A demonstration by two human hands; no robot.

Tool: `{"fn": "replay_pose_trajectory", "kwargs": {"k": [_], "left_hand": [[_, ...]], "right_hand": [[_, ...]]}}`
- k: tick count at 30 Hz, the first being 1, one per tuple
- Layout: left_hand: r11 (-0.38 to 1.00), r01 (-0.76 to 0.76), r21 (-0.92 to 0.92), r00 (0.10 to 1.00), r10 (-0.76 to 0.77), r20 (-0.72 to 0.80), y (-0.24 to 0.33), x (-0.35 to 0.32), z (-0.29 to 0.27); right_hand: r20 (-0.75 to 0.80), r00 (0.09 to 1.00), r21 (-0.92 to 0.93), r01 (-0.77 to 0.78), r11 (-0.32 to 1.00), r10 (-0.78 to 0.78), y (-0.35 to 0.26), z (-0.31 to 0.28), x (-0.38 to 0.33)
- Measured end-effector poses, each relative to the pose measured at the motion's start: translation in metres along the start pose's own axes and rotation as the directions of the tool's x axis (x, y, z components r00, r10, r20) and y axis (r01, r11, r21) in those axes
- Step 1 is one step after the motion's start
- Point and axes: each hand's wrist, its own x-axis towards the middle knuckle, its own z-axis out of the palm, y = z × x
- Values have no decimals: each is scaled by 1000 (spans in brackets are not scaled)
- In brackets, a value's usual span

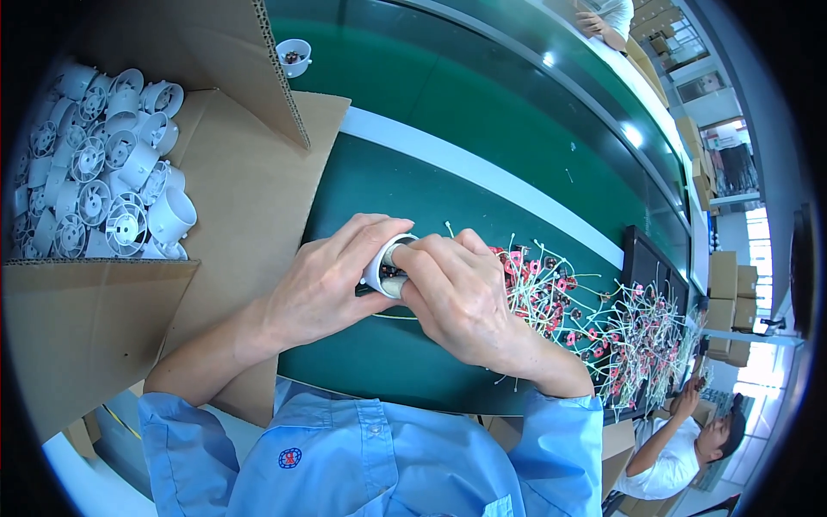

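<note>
My left hand is wrapped round a short white plastic tube-shaped housing, tilted with its opening toward the right. The fingers of my right hand are bent together and reach into that opening. Pale covers show on fingertips there, and something dark shows inside the housing. What the right fingers pinch, if anything, is hidden. A thin yellow-green wire runs out below the housing, toward the right hand. Just beyond my right hand lies a heap of small red-and-black motor-like parts with pale wires.
At the left an open cardboard box holds many white fan housings. Another housing stands on the green belt past a pale rail. A black tray with more wired parts lies right. A person works at lower right, another at the top.
</note>
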Motion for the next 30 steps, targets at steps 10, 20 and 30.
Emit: {"fn": "replay_pose_trajectory", "kwargs": {"k": [10, 20, 30], "left_hand": [[991, 70, -114, 997, -74, -31, 1, 2, -2], [999, 46, -8, 991, -47, -125, 2, 2, -5], [488, 141, 861, 988, -22, -150, 19, 2, -59]], "right_hand": [[39, 994, 37, -105, 994, 104, 11, -5, 2], [55, 964, 332, -262, 906, 259, 9, 8, 4], [-64, 938, 136, -330, 934, 341, 77, -17, 25]]}}
